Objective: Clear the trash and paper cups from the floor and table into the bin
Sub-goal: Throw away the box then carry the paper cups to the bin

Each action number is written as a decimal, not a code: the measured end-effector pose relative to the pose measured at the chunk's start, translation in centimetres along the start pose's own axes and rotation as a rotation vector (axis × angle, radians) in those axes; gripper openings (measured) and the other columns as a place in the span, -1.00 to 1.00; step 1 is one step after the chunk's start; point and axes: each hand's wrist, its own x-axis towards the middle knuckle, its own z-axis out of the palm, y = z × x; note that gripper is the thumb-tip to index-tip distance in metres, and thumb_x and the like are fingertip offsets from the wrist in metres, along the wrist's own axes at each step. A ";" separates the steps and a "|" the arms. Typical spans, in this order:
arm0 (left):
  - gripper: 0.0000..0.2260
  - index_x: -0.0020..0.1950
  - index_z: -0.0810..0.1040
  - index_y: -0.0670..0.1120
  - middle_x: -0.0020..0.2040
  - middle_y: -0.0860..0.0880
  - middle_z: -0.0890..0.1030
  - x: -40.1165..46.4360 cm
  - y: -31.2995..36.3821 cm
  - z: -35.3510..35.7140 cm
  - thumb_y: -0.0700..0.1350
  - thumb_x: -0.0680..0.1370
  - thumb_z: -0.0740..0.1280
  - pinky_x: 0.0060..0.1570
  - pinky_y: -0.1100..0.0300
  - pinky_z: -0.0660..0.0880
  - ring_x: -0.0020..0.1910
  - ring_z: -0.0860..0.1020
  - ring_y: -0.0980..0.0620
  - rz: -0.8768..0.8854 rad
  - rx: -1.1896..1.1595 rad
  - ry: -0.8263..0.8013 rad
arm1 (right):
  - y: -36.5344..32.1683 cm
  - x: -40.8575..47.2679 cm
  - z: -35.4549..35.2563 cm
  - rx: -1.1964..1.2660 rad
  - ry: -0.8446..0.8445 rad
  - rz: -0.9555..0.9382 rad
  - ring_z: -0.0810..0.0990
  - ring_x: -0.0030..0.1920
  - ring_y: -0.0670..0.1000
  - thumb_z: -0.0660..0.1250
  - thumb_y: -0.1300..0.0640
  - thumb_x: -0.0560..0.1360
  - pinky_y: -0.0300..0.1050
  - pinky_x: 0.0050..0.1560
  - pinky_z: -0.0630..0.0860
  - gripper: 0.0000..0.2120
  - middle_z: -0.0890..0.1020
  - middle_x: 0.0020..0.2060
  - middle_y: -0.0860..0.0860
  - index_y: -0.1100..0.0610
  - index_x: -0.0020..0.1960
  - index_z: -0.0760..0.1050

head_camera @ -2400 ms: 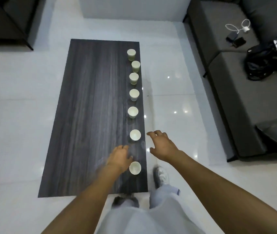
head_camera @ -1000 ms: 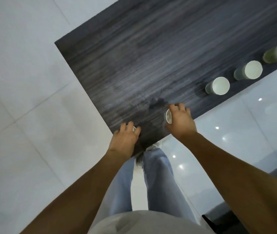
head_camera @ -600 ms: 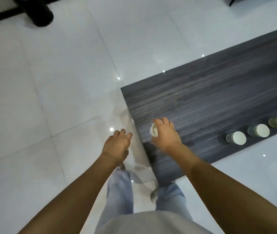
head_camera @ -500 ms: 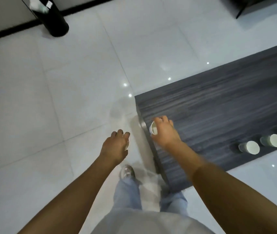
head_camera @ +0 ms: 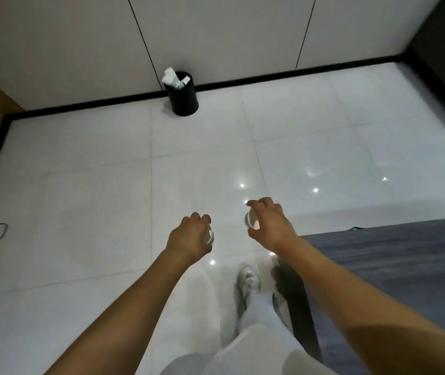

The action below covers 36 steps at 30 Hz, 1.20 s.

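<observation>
Left hand point(head_camera: 190, 238) and right hand point(head_camera: 268, 226) each gripped a paper cup point(head_camera: 252, 220) over open floor point(head_camera: 80, 212), bin point(head_camera: 183, 97) upper centre against the wall, table point(head_camera: 392, 255) edge lower right.

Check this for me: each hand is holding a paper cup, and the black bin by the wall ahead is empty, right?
Not quite. The head view shows the black bin by the wall already has white trash poking out of its top, so it is not empty. The rest holds: the left hand and the right hand each hold a paper cup.
</observation>
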 end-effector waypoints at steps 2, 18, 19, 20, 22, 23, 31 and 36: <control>-0.54 0.30 0.34 0.00 0.21 0.00 0.41 3.3 -1.2 -2.2 -0.01 0.45 0.39 -0.08 0.11 0.45 0.19 0.38 -0.03 -0.013 -0.014 0.015 | -1.2 4.1 -0.7 -0.011 -0.009 -0.019 0.31 0.29 0.13 0.38 0.16 0.45 -0.01 0.15 0.48 -0.39 0.30 0.35 0.05 0.01 0.44 0.25; -0.51 0.31 0.35 0.02 0.23 0.00 0.43 31.5 -11.5 -20.4 0.04 0.44 0.41 -0.02 0.11 0.46 0.17 0.42 -0.03 -0.159 -0.131 0.071 | -9.7 38.7 -10.6 -0.038 -0.081 -0.148 0.34 0.28 0.11 0.38 0.13 0.44 -0.05 0.16 0.48 -0.39 0.34 0.33 0.04 -0.01 0.44 0.26; -0.52 0.30 0.35 0.02 0.22 0.00 0.44 33.4 -12.5 -21.2 0.04 0.44 0.41 -0.01 0.10 0.47 0.17 0.43 -0.03 -0.156 -0.139 0.071 | -10.2 40.9 -10.9 -0.040 -0.078 -0.148 0.34 0.28 0.11 0.39 0.13 0.44 -0.06 0.17 0.48 -0.39 0.34 0.33 0.04 0.00 0.44 0.26; -0.51 0.30 0.36 0.02 0.22 0.00 0.44 35.4 -13.5 -22.1 0.05 0.43 0.42 0.00 0.10 0.48 0.17 0.44 -0.03 -0.150 -0.144 0.073 | -10.7 43.1 -11.2 -0.042 -0.074 -0.146 0.34 0.29 0.10 0.39 0.12 0.44 -0.05 0.17 0.48 -0.38 0.34 0.33 0.04 0.00 0.44 0.26; -0.50 0.31 0.36 0.02 0.23 -0.01 0.43 39.6 -15.7 -24.2 0.04 0.43 0.42 0.02 0.09 0.48 0.18 0.43 -0.04 -0.144 -0.153 0.078 | -11.8 47.8 -11.9 -0.047 -0.065 -0.130 0.33 0.28 0.10 0.38 0.12 0.45 -0.04 0.17 0.48 -0.39 0.33 0.34 0.04 0.00 0.44 0.25; -0.50 0.32 0.35 0.02 0.24 -0.01 0.43 41.9 -16.8 -25.4 0.03 0.43 0.43 0.02 0.08 0.48 0.19 0.42 -0.04 -0.143 -0.159 0.085 | -12.4 50.2 -12.3 -0.051 -0.059 -0.122 0.33 0.28 0.11 0.39 0.12 0.44 -0.04 0.17 0.48 -0.38 0.33 0.33 0.05 0.00 0.44 0.25; -0.51 0.33 0.34 0.00 0.24 -0.02 0.40 57.1 -25.4 -36.5 -0.02 0.44 0.41 0.00 0.06 0.50 0.20 0.40 -0.05 -0.109 -0.172 0.112 | -20.1 67.5 -15.5 -0.038 -0.065 -0.030 0.34 0.28 0.15 0.41 0.13 0.44 0.03 0.19 0.49 -0.36 0.31 0.35 0.07 0.01 0.45 0.24; -0.53 0.32 0.35 -0.02 0.24 -0.03 0.37 64.9 -29.6 -41.6 -0.02 0.45 0.40 0.02 0.05 0.50 0.25 0.34 -0.04 -0.120 -0.172 0.121 | -23.9 76.8 -17.0 -0.026 -0.079 -0.042 0.33 0.28 0.14 0.40 0.13 0.44 0.04 0.18 0.50 -0.37 0.31 0.35 0.07 0.01 0.45 0.24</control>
